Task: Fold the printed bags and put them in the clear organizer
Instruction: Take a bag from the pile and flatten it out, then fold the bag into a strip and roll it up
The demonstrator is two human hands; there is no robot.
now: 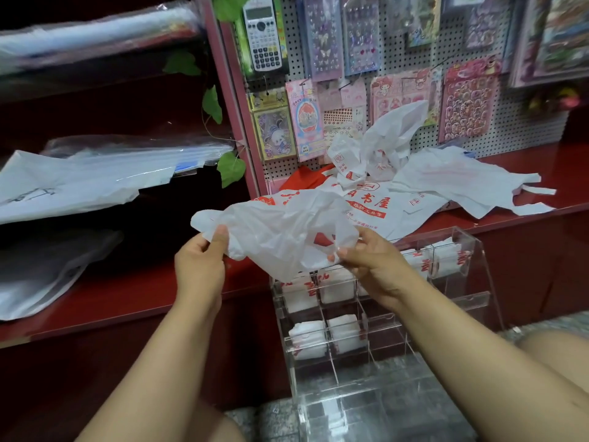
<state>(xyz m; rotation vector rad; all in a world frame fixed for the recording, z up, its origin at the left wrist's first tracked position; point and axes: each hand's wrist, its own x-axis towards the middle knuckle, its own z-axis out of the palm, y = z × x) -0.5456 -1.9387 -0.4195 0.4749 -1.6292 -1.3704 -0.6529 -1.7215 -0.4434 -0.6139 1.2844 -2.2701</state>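
Both forearms reach in from the bottom, and the left hand (199,263) has its thumb and fingers pinched on one edge of a crumpled white printed bag (280,231). Over on the other side the right hand (371,261) pinches the opposite edge, fingertips curled into the plastic. That bag hangs in the air, stretched loosely between the two sets of fingers, red print showing near the right fingertips. Just below the fingers stands the clear organizer (471,291), tiered, with folded bags (322,338) sitting in several compartments. Beyond the fingers, more loose printed bags (414,180) lie heaped on the red shelf (567,173), against a pegboard (510,122) hung with sticker packs.
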